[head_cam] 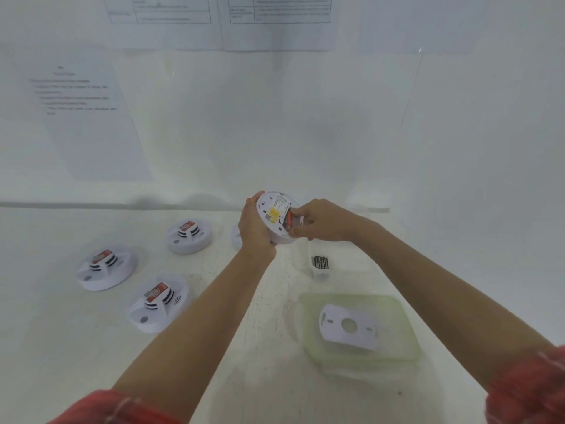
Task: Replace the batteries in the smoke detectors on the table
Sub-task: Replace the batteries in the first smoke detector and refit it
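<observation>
- Head view: the left hand [255, 228] cups a detector [276, 217] back-up above the table [61, 347]; the right hand [318, 221] pinches a battery [289, 222] at the detector's three o'clock edge.
- It looks light, rigid and smooth; the rim seems the safest hold.
- Three more detectors [157, 304] lie toward eight o'clock, and a plate [348, 327] sits on a green lid [400, 307] at five; none is in the way.

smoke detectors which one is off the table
The detector gripped in the left hand, right hand pinching its battery; the others rest on the table.
</observation>
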### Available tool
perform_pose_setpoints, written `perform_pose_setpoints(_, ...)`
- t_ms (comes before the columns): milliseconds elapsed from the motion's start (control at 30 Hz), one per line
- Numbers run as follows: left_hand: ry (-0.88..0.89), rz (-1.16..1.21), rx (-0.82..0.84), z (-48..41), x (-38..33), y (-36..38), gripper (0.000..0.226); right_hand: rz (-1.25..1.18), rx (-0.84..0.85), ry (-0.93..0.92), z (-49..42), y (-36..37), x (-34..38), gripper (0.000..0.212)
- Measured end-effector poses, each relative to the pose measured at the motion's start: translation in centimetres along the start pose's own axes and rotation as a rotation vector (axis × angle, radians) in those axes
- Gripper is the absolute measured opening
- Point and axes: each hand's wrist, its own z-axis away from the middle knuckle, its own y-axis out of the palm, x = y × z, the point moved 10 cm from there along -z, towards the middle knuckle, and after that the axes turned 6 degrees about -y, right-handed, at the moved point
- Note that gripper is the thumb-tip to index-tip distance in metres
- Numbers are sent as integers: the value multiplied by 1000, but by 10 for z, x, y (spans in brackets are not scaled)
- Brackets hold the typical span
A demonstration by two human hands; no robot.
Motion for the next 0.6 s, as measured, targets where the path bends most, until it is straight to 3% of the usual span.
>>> perform_pose_setpoints(100,1,-18,28,6,1,1,20,9,3,4,7,4,1,48)
perform_pose_setpoints(200,-29,-9,31,10,3,1,23,-8,-59,-8,12,0,4,40)
perform_pose_setpoints(600,-15,16,91,22,-5,11,29,-339,-638,11,34,-17,-7,26)
